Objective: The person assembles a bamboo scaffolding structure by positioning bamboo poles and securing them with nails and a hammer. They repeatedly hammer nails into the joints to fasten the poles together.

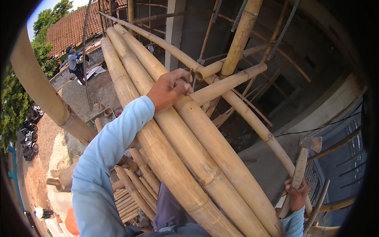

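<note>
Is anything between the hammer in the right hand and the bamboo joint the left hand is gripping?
Yes. The right hand holds the hammer beyond a thin curved pole; that pole lies between it and the bamboo joint beside the left hand.

Daylit construction site seen from above. A red tiled roof point(75, 25) and trees point(14, 102) lie left; grey concrete walls point(197, 23) and sandy ground point(47, 158) surround bamboo scaffolding point(241, 35).

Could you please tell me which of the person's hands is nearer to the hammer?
Right. The right hand grips the hammer by its wooden handle; the left hand rests far off on the bamboo poles.
</note>
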Tool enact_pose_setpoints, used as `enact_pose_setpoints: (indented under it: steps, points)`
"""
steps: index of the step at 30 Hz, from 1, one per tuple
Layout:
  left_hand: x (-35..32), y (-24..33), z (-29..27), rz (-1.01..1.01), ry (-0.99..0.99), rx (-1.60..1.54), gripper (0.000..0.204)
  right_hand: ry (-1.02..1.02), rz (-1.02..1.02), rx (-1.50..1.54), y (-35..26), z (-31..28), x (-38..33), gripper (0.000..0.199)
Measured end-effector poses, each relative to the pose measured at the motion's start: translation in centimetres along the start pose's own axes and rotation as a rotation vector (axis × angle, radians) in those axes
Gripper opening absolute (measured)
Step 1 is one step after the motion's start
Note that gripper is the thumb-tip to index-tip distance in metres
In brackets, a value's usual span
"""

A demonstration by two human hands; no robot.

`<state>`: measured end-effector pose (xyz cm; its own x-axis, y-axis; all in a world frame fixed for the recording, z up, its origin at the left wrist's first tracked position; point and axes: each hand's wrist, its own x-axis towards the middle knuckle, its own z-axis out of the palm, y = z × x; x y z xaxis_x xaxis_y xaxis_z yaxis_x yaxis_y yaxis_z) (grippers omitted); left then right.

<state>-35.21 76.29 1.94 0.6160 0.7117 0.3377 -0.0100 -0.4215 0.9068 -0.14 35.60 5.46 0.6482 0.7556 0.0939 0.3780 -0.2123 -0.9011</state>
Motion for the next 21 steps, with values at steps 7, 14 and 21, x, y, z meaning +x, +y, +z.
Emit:
enact_pose_setpoints:
  steps: [7, 14, 21]
  points:
    - [-0.1, 0.3, 0.2, 0.023, -0.013, 0.108, 0.020, -0.290, -0.321, 0.046, -8.0, 8.1, 5.9, 0.057]
    - [-0.3, 0.4, 0.2, 0.060, -0.005, 0.122, 0.019, -0.421, -0.518, 0.037, -14.1, 15.3, 9.1, 0.054]
    - [-0.3, 0.4, 0.3, 0.038, 0.034, 0.152, 0.018, -0.362, -0.677, 0.271, -19.2, 17.5, 11.3, 0.046]
